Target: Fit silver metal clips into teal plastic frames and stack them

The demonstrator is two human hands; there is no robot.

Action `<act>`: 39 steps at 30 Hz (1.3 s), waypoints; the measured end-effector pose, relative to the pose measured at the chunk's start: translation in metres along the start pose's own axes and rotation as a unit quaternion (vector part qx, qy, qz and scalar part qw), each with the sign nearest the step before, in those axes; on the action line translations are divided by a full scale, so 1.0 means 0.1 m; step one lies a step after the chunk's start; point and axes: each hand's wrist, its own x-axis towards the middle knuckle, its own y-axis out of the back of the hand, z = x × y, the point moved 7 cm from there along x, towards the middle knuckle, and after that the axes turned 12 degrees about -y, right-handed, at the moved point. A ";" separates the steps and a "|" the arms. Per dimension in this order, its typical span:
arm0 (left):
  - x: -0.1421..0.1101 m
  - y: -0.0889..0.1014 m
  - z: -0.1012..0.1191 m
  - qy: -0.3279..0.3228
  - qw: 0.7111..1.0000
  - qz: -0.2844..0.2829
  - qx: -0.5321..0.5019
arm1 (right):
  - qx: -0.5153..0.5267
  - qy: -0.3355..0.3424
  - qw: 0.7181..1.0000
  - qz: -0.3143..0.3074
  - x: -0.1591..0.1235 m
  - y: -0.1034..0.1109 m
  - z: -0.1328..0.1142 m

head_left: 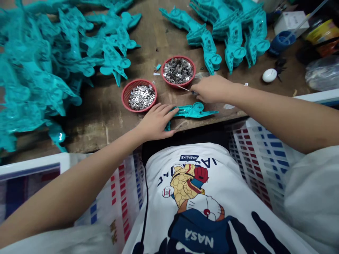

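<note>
My left hand [156, 121] lies flat with fingers stretched out, pressing the end of a teal plastic part [192, 111] on the wooden workbench [106, 116]. My right hand [210, 89] is closed in a pinch around a thin metal tool [185, 88] whose tip points toward the rim of the right red basket [178, 71] of small shiny metal pieces. A second red basket [139, 95] with similar silver pieces stands just above my left hand.
A big heap of teal plastic parts [39, 63] covers the left of the bench; another stack [227, 31] lies at the back right. A white oval object [269, 75], a blue cup [280, 40] and boxes sit far right. White crates flank my lap.
</note>
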 end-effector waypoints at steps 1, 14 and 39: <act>0.00 0.00 0.01 0.002 1.000 -0.002 0.004 | 0.000 -0.004 1.000 0.005 0.01 -0.02 0.02; -0.29 1.08 0.52 -0.003 0.947 0.272 0.169 | 0.156 0.026 0.983 0.090 -0.40 0.80 -0.15; -0.14 0.54 0.17 -0.072 0.984 0.122 0.108 | 0.033 -0.372 0.927 0.025 1.23 0.22 1.19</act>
